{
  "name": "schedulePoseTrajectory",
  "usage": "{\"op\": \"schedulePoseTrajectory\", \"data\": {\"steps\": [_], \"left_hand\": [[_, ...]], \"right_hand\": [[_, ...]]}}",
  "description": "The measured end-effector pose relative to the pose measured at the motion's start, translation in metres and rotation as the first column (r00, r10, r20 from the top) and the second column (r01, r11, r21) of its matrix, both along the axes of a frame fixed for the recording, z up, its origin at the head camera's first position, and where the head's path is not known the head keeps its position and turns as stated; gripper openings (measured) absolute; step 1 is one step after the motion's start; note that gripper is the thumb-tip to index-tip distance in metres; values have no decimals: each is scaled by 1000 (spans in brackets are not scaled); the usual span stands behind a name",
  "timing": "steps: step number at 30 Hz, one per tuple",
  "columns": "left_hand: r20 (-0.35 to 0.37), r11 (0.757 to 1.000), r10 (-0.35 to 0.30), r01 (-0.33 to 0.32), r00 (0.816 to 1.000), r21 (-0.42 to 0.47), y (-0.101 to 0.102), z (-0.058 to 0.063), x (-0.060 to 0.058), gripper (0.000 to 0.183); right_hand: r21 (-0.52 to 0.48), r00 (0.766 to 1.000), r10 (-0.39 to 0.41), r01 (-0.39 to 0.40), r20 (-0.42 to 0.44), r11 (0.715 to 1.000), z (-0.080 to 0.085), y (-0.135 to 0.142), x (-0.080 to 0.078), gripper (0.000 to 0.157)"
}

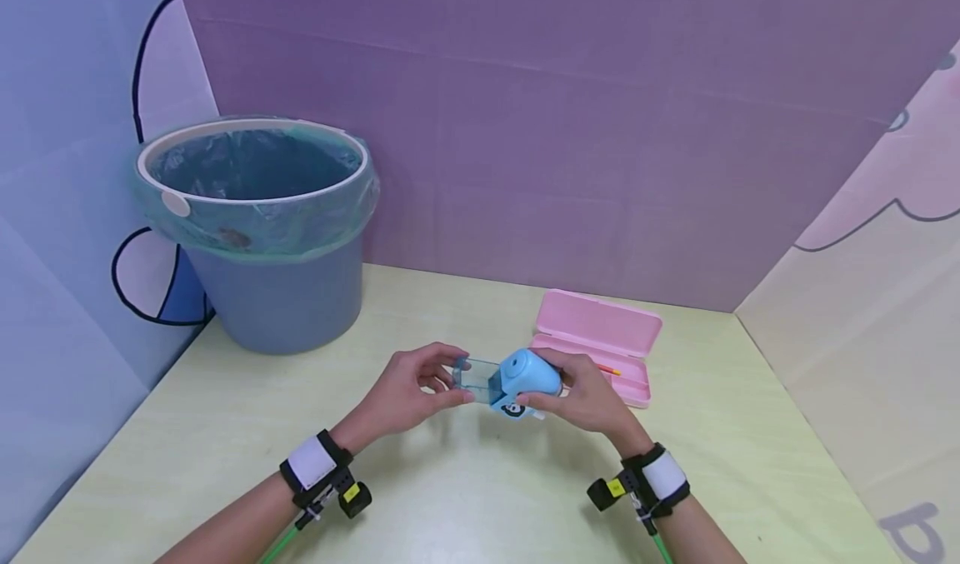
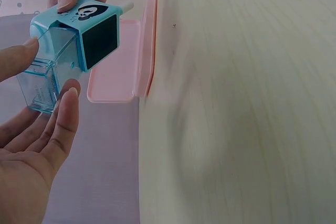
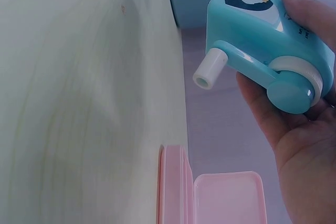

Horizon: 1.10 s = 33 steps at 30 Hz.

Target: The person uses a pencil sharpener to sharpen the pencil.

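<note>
A light-blue hand-crank pencil sharpener [image 1: 529, 372] with a panda print is held above the table between both hands. My right hand [image 1: 588, 393] grips its body, the thumb along the printed side. A clear bluish shavings drawer [image 2: 42, 85] juts out of the body's open end, and my left hand [image 1: 408, 389] pinches it between thumb and fingers. Whether the drawer is still partly inside the body, I cannot tell. In the right wrist view, the crank [image 3: 252, 69] with its white knob [image 3: 210, 68] faces the camera.
Behind the right hand lies an open pink pencil case [image 1: 597, 322] with an orange pencil [image 1: 609, 370] in it. A blue-grey bin [image 1: 277, 289] lined with a green plastic bag stands at the back left. Cloth-like walls [image 1: 540, 147] border the pale table [image 1: 465, 497].
</note>
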<state>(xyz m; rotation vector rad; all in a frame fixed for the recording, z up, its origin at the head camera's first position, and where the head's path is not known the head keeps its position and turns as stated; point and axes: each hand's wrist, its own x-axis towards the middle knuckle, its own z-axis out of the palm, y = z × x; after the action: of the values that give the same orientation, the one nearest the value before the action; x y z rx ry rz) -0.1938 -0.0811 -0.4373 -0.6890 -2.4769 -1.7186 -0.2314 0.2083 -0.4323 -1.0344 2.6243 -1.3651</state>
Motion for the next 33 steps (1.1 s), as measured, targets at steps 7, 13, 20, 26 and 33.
{"op": "schedulePoseTrajectory", "data": {"steps": [7, 13, 20, 26, 33], "left_hand": [[-3, 1000, -6, 6, 1000, 7, 2, 1, -1, 54], [-55, 1000, 14, -15, 998, -22, 2, 0, -4, 51], [-80, 1000, 17, -18, 997, -12, 6, -1, -2, 51], [-98, 999, 3, -6, 995, -32, 11, 0, -2, 51], [-118, 997, 6, -15, 993, -78, 16, -2, -3, 53]], "right_hand": [[6, 1000, 26, -26, -15, 1000, 2, 0, -1, 53], [36, 998, 16, -14, -64, 999, 4, -1, -2, 54], [53, 995, 33, -28, -97, 998, 4, -2, -2, 53], [59, 992, 59, -52, -115, 997, 7, -6, -2, 51], [79, 990, 75, -66, -116, 995, 13, -13, -2, 51]]}}
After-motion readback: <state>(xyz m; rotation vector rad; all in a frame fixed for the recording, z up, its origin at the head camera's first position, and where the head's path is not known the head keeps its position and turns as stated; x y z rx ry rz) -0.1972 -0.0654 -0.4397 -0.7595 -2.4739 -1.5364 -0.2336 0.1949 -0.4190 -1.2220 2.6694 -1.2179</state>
